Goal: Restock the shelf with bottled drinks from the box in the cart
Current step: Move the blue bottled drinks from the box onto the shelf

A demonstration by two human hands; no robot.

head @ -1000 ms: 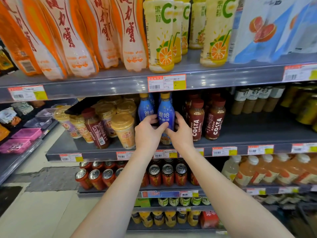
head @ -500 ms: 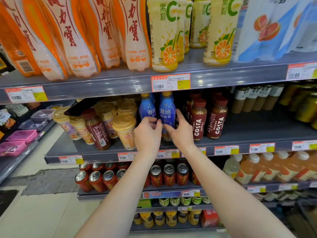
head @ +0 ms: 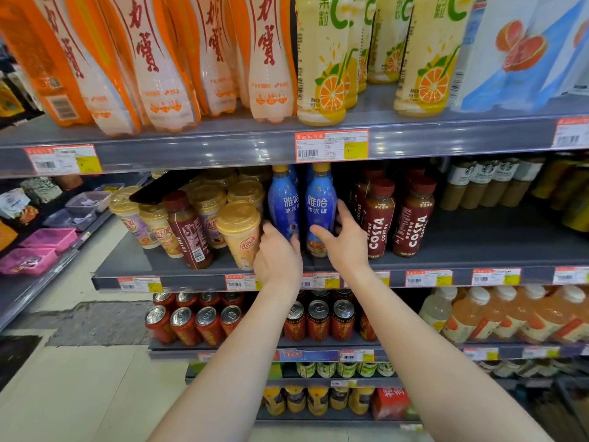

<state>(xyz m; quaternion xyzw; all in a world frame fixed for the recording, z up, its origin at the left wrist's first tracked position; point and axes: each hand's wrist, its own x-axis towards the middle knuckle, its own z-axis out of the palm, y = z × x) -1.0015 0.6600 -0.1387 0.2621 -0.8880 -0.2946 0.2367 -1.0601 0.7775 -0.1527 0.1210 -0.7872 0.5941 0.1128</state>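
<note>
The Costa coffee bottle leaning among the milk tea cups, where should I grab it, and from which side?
Probably the labelled middle, coming straight from the aisle side. The Costa coffee bottle leans at the front of the shelf with milk tea cups close on both sides and behind, so only its front is free.

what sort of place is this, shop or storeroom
Most likely a supermarket drinks aisle: grey shelves carry price tags along their edges, with same-brand rows facing out, such as the blue coffee bottles, Costa Coffee bottles and drink cans.
</note>
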